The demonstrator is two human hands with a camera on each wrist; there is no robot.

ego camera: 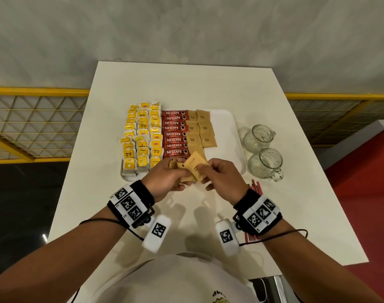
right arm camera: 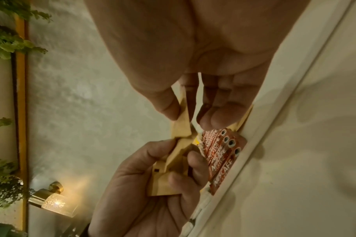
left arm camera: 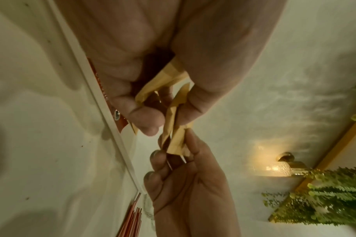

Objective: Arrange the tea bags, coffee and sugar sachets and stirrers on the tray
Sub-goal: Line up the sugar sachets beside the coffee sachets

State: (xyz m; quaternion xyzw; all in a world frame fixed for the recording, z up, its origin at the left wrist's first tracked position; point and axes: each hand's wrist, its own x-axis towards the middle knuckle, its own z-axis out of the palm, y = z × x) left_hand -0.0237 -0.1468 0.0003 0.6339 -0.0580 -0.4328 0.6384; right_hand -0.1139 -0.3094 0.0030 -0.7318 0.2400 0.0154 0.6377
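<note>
The white tray [ego camera: 223, 127] holds rows of yellow tea bags [ego camera: 141, 136], red coffee sachets [ego camera: 175, 134] and brown sugar sachets [ego camera: 200, 130]. Over its near edge both hands meet. My left hand [ego camera: 179, 167] grips a small bunch of brown sugar sachets [ego camera: 194, 166]. My right hand [ego camera: 205, 169] pinches one of them between thumb and fingers. The left wrist view shows the bunch [left arm camera: 167, 77] in my left hand [left arm camera: 152, 112]. In the right wrist view the pinched sachet [right arm camera: 183, 125] sits above the coffee sachets [right arm camera: 221, 157]. Red stirrers [ego camera: 255, 186] lie on the table under my right wrist.
Two glass mugs [ego camera: 257, 135] [ego camera: 266, 164] stand on the white table just right of the tray. The tray's right part is bare. A yellow railing runs behind the table, and a red floor area lies to the right.
</note>
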